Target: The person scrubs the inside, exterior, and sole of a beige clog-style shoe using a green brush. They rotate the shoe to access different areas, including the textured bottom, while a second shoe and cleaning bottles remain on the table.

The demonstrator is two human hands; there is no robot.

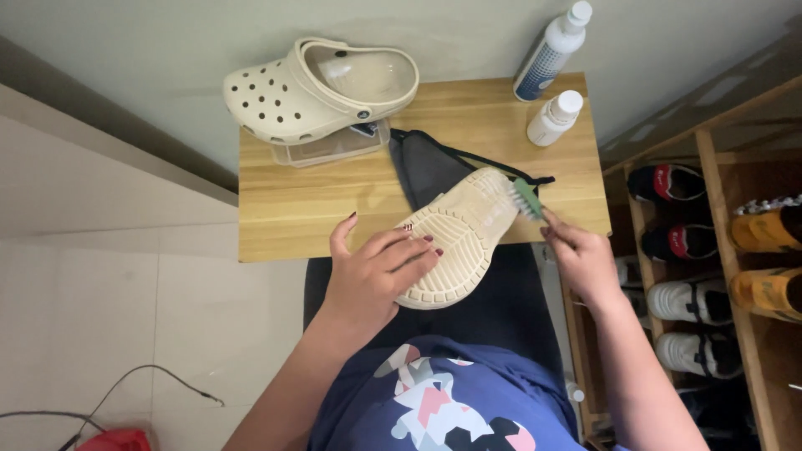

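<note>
Left hand [376, 271]: palm down, fingers [413, 250] spread and curled in a grip. Right hand [581, 259]: fingers pinched shut, forearm extended toward the counter's front right corner.

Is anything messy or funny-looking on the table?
Nothing is spilled or broken. One oddity: the beige clog sits tilted on a clear plastic box, its toe past the wooden table edge. The tall bottle only seems to lean. The other clog lies sole-up under the brush.

Two beige clogs [322, 88] [455, 238], two white bottles [551, 42] [553, 118], one green brush [526, 198], one dark cloth [426, 167].
</note>
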